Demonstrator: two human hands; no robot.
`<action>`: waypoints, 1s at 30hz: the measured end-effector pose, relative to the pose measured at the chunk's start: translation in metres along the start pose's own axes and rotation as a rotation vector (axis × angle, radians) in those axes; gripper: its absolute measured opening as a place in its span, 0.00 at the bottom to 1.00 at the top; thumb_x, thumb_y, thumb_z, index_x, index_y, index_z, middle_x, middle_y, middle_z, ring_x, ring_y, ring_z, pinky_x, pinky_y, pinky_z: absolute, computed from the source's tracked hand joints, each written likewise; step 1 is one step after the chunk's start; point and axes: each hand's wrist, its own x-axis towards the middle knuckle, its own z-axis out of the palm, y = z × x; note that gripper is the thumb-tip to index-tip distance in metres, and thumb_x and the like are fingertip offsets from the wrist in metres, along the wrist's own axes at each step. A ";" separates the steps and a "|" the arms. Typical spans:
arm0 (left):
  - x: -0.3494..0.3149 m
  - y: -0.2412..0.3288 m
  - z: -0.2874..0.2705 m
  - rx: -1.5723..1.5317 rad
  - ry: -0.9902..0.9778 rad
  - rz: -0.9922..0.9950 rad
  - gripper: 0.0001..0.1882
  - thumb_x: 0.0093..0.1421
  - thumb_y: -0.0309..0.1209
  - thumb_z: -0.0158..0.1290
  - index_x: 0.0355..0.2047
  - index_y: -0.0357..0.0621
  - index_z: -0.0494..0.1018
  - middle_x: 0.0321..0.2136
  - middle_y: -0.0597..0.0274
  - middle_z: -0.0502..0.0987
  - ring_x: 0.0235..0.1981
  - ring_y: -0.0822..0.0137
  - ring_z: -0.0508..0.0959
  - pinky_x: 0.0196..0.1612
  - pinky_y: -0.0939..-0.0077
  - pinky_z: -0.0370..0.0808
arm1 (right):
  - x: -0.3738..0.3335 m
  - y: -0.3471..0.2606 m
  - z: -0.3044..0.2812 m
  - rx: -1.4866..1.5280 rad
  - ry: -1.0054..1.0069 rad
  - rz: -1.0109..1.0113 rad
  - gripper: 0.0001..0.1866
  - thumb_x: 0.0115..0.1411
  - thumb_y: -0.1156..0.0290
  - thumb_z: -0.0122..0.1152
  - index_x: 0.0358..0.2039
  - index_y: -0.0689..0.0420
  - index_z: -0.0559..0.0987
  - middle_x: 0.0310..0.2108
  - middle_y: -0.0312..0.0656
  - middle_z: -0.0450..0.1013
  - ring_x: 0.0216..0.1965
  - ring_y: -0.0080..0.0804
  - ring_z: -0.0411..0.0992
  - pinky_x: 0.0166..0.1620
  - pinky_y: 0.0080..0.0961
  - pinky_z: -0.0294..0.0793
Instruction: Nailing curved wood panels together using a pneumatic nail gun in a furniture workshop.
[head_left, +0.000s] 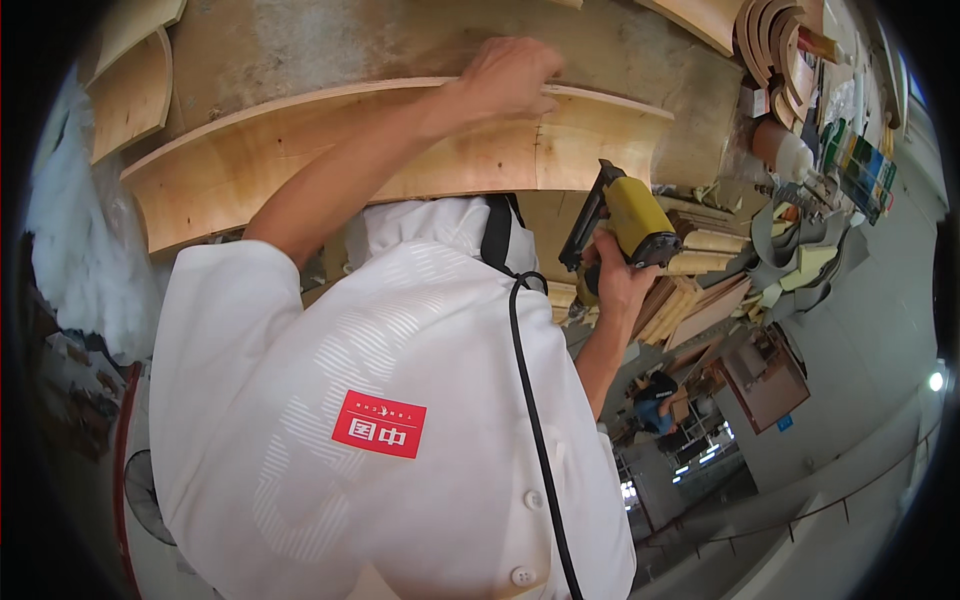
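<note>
A broad, smooth grey surface point(860, 320), whether wall or floor unclear, spreads along the right, next to a boxy brown wooden piece of furniture point(762, 378). A small round white light point(937, 381) glows near the right rim; narrow white bright strips point(709, 456) shine lower down. At lower left, a thin red pole point(119, 480) runs just beside a round, dark, wire-caged fan point(148, 497).

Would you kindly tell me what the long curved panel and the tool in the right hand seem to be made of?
The long curved panel looks like bent plywood or thin wood, apparently unpainted: pale grain and small dark spots show. The tool has a smooth yellow body, perhaps painted metal or plastic; its even colour leaves both open, the black parts likewise.
</note>
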 end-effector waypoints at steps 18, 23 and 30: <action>-0.190 0.019 -0.027 0.621 0.207 0.135 0.20 0.44 0.20 0.58 0.41 0.38 0.75 0.42 0.54 0.76 0.43 0.53 0.77 0.44 0.62 0.78 | 0.027 0.026 -0.078 0.121 0.052 -0.212 0.16 0.51 0.83 0.60 0.43 0.63 0.78 0.29 0.39 0.75 0.20 0.24 0.70 0.25 0.22 0.69; -0.189 0.023 -0.042 0.541 0.231 0.082 0.17 0.46 0.18 0.55 0.39 0.39 0.76 0.37 0.55 0.78 0.36 0.56 0.80 0.37 0.63 0.77 | 0.025 0.028 -0.097 0.162 0.104 -0.262 0.19 0.52 0.84 0.58 0.47 0.63 0.76 0.39 0.41 0.77 0.20 0.24 0.69 0.26 0.23 0.70; -0.162 0.039 -0.094 0.370 0.144 -0.010 0.13 0.47 0.21 0.58 0.36 0.36 0.77 0.31 0.48 0.79 0.35 0.50 0.79 0.35 0.66 0.76 | 0.030 0.040 -0.116 0.245 0.140 -0.297 0.20 0.52 0.83 0.58 0.48 0.64 0.76 0.40 0.41 0.77 0.21 0.24 0.70 0.28 0.23 0.71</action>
